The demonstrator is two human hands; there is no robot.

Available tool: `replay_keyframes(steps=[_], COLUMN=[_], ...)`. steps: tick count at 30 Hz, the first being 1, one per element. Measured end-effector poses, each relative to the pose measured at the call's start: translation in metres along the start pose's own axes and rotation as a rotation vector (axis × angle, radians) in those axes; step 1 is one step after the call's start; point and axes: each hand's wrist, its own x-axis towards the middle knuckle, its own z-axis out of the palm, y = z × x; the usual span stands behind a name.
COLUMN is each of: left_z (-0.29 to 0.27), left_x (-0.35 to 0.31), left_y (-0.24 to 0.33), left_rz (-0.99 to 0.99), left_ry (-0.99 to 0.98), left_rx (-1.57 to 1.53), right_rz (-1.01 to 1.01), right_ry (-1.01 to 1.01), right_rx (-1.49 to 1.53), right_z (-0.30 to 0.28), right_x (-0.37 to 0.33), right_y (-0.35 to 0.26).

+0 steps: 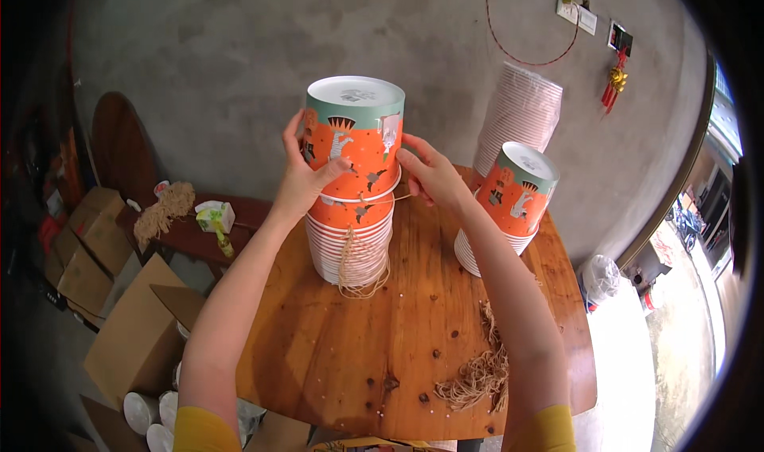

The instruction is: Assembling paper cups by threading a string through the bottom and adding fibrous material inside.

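Observation:
An upside-down paper bucket (358, 146), orange with a green band and cartoon figures, sits on top of a tall stack of nested paper buckets (334, 249). My left hand (306, 169) grips its left side, thumb across the front and fingers behind. At the bucket's right side is my right hand (434, 173), its upper fingers against the wall and the lower ones curled around a thin tan cord (400, 196). That cord runs from below the top bucket's rim to my right fingers. Loops of similar cord (362, 265) hang down the front of the stack.
A second bucket stack (513, 197) stands at right, before a plastic-wrapped stack (521, 106). Loose cords (477, 376) lie on the wooden table (342, 356). Left of it are an open carton (139, 325), a bench (247, 209) with a cord bundle (165, 213) and a tissue pack (215, 216).

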Motion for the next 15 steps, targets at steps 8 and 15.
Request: replay_keyframes(steps=[8,15], left_z=[-0.011,-0.011], left_x=[-0.012,-0.025], left_y=[-0.015,-0.023], left_rz=[-0.052,-0.073], left_ry=[-0.056,-0.058], left_rx=[-0.054,-0.041], right_rz=[0.019,0.041], right_ry=[0.008,0.011], right_rx=[0.059,0.028], right_z=[0.021,0.025], right_x=[-0.009,-0.013], right_y=[0.026,0.037])
